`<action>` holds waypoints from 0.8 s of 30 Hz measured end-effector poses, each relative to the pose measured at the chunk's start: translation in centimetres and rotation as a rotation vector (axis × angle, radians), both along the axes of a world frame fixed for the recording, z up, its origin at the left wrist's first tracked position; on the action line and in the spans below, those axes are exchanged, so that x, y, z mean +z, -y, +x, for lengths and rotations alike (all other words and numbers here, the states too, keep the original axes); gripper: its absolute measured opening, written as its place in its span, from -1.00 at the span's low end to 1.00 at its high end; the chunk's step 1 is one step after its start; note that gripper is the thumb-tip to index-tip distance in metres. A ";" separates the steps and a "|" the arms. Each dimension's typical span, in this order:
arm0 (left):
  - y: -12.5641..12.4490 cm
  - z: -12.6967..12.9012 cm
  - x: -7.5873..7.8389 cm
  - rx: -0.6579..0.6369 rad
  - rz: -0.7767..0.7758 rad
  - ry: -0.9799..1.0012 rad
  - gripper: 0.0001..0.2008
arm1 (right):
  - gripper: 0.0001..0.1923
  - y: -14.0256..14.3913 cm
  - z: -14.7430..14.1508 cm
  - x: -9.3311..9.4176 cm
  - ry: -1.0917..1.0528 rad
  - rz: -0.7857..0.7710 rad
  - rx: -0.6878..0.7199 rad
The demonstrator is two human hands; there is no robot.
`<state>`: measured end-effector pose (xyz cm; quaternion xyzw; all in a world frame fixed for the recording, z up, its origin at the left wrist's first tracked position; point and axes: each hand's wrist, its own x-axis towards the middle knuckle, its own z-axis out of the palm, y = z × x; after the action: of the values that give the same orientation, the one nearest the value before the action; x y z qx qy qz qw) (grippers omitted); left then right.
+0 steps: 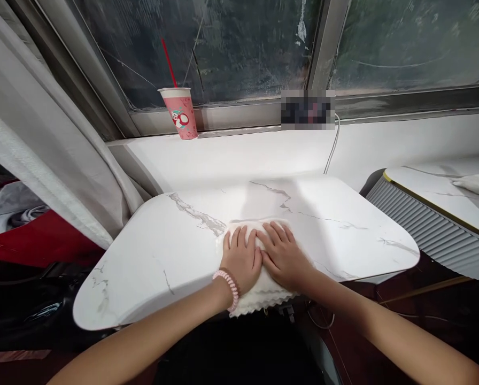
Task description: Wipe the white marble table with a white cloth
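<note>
Presently, a fluffy cream cloth with a scalloped edge (264, 289) is being pressed against a white marble-patterned tabletop (183, 246); it appears to be folded into layers, and its near end seems to be hung slightly over the table's near edge. By the left hand (241, 262), on whose wrist a pink coil hair tie (231, 282) is worn, the cloth's left half is covered, the palm being turned down and the fingers laid out almost straight. By the right hand (285, 259) the right half is covered in the same flat, unfolded manner, and the thumbs are brought together near the cloth's middle. Nothing is gripped by either hand; the cloth is only pinned under the palms. Beyond the cloth and to its left, a pink paper cup (182, 115) with a red straw (169, 63) is stood by the window frame (239, 118); well to its left a pale curtain (63, 128) is hung. The step in hand is judged to be one of pressing or sliding the cloth, though which of these cannot be told. For any next move, even pressure from both palms would be needed if the cloth is to be kept flat and its layers together.
</note>
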<state>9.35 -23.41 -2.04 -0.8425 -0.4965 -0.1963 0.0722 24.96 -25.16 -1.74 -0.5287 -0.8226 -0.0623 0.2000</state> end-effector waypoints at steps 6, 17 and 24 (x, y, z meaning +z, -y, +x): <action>-7.5 2.8 1.3 -0.017 -0.154 0.043 -0.59 | -0.49 -6.5 1.7 0.3 0.002 -0.063 -0.139; -20.8 4.4 1.7 0.100 -0.177 0.119 -0.63 | -0.54 -20.1 2.1 1.1 -0.065 -0.095 -0.149; -24.4 5.5 1.9 0.099 -0.196 0.094 -0.60 | -0.56 -22.9 2.9 0.9 -0.125 -0.081 -0.194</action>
<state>14.82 1.02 -0.11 -0.8097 -0.5573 -0.1824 -0.0242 27.90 -2.28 -0.82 -0.6163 -0.7552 -0.0151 0.2226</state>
